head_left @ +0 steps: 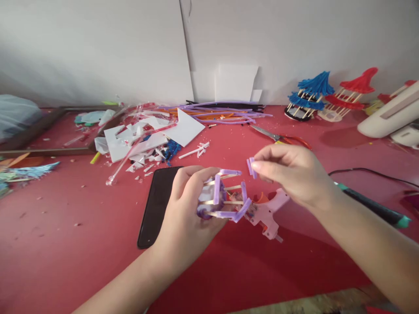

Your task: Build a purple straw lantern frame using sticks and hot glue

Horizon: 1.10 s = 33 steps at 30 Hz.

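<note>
My left hand (188, 205) is wrapped round a small stick model (216, 198), tilted on its side with its open end to the right. Pale wooden sticks rise from its round base, and short purple pipe cleaner pieces join their ends. My right hand (284, 170) pinches short purple pipe cleaner pieces (251, 168) between thumb and forefinger, a little to the right of the model and apart from it. Just beyond the model's right side lies a pink glue gun (266, 213). A black phone (157, 205) is partly covered by my left hand.
Scissors (278, 137) lie behind my right hand. Long pipe cleaners (225, 114) and paper scraps (147, 139) sit along the back. A blue model (309, 96) and a red model (352, 93) stand back right. A dark green-tipped tool (373, 205) lies right, beside a cable.
</note>
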Tool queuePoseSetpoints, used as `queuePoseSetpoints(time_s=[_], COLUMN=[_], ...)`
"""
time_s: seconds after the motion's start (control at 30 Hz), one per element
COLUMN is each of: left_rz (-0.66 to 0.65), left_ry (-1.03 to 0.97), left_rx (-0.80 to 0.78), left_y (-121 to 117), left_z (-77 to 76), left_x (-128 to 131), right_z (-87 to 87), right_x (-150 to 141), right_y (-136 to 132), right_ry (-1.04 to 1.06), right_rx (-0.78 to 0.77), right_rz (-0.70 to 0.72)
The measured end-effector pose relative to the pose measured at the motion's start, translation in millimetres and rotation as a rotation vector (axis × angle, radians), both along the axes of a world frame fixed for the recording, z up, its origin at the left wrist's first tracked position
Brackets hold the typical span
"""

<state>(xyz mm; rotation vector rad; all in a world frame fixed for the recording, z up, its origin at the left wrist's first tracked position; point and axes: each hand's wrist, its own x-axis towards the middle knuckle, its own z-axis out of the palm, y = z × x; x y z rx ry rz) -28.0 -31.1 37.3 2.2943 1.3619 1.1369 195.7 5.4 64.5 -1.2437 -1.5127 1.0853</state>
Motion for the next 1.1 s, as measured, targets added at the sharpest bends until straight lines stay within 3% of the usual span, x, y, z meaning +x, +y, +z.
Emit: queuePoseSetpoints(time_s=[0.13, 0.4, 0.9, 1.1], left_rz=[-0.036, -0.054, -0.079, -0.056], left_ry=[0.051, 0.090, 0.074, 0.044], left_rx=[0.025, 0.037, 0.032, -0.008], left_y=[-2.4, -1.0, -2.9, -3.6], left_z=[-3.6, -2.7, -0.8, 1.1], left_x=[-0.5, 0.5, 0.4, 1.7], right_z=[-8.9, -5.5, -6.1, -3.9], right_x=[-4.2, -6.1, -9.3, -3.8], right_y=[-21.6, -22.4, -25.9, -25.7], right_ry=[0.059, -0.037, -0.062, -0.031], right_rx=[-0.082, -0.136, -0.142, -0.049], right_rz=[-0.038, -0.023, -0.024, -0.028])
